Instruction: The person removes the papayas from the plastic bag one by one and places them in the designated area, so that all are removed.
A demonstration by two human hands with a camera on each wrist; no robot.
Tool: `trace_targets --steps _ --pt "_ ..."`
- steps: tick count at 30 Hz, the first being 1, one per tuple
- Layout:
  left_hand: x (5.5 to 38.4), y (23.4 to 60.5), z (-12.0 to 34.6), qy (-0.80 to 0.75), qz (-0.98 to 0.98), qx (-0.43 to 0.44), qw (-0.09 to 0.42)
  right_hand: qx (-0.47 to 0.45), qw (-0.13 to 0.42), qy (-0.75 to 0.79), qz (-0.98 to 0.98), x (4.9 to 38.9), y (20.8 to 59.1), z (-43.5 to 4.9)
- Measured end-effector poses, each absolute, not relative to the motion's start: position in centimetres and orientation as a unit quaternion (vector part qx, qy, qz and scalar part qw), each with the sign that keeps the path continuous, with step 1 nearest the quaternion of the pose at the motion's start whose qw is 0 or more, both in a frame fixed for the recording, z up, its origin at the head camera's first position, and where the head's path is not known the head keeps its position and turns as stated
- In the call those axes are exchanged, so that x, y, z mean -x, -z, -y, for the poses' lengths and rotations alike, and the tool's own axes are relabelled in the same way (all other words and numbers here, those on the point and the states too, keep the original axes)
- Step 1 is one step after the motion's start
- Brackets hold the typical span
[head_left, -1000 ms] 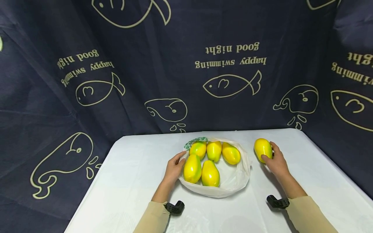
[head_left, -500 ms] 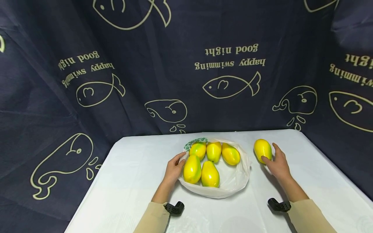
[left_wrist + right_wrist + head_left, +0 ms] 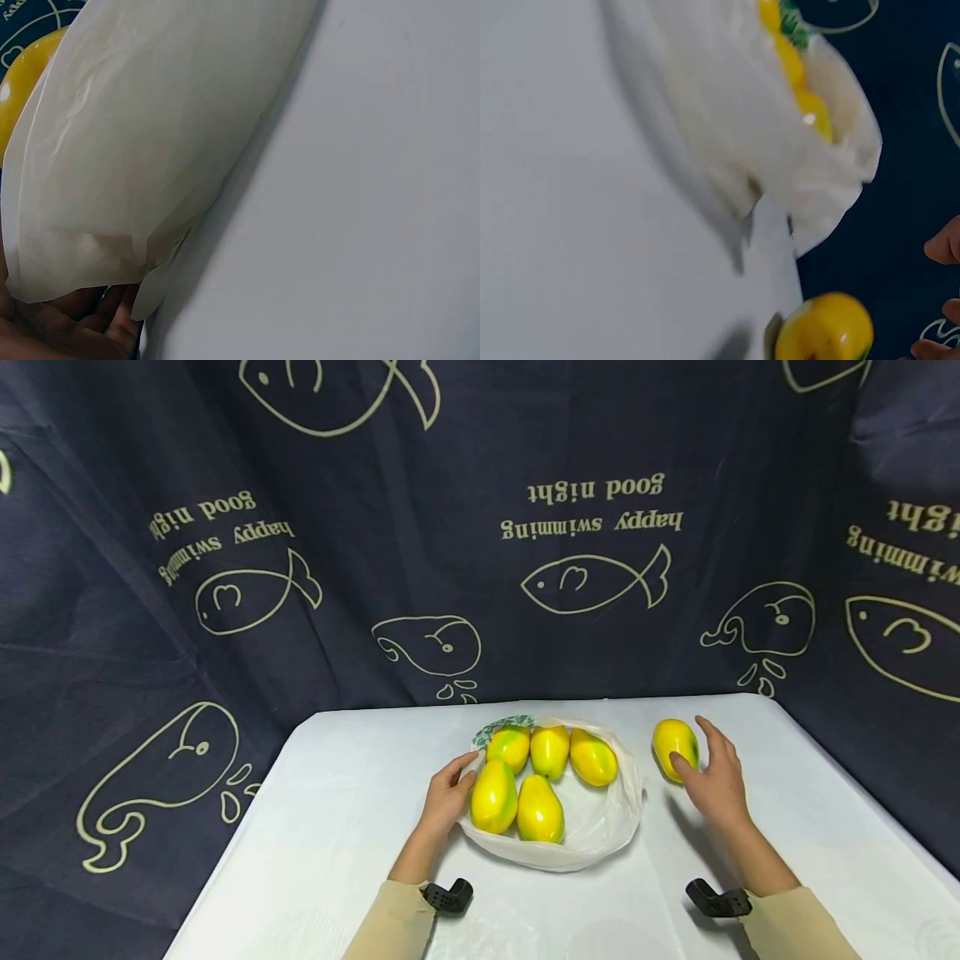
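Observation:
A white plastic bag (image 3: 596, 831) with a green print lies open-mouthed on the table, with several glossy yellow-green mangoes (image 3: 542, 810) inside. My left hand (image 3: 447, 795) holds the bag's left rim; in the left wrist view its fingers (image 3: 112, 319) reach behind the plastic, partly hidden by it. Right of the bag, a single mango (image 3: 667, 742) stands on the table. My right hand (image 3: 716, 781) is spread beside and over that mango, thumb overlapping it in the head view. The right wrist view shows a gap between the fingers and the mango (image 3: 826, 330).
The white-covered table (image 3: 352, 777) ends at a dark blue curtain (image 3: 480, 527) printed with fish, whales and lettering, which rises behind it and along both sides. A black wrist camera (image 3: 448, 896) sits at each beige sleeve cuff.
My right hand has loosened from the single mango: its fingers have spread and lifted away. The mango stays in place. My left hand and the bag have hardly moved.

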State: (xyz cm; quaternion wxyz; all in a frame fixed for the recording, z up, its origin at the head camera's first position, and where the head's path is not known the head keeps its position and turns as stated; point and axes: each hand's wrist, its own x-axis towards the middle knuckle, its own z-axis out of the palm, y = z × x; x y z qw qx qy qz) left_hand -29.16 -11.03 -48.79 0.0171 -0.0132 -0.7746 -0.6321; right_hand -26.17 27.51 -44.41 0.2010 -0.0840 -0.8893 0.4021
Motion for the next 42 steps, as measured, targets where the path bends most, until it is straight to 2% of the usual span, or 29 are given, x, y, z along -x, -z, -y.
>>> trace_targets --steps 5,14,24,35,42 --pt "29.3 48.7 11.1 0.631 0.776 0.013 0.018 0.054 0.232 -0.430 0.871 25.7 43.3 -26.2" --pt "29.1 48.7 11.0 0.629 0.777 0.015 0.019 0.024 0.237 -0.496 0.835 24.3 42.3 -23.5" --pt "29.2 48.8 11.0 0.629 0.777 0.015 0.018 -0.045 0.151 -0.509 0.846 23.7 42.1 -21.2" --pt "29.1 48.6 11.0 0.628 0.778 0.013 0.018 -0.096 0.124 -0.516 0.842 23.4 43.5 -19.2" --pt "29.0 48.6 11.0 0.636 0.772 0.011 0.016 -0.109 0.074 -0.526 0.840 23.3 44.0 -18.2"
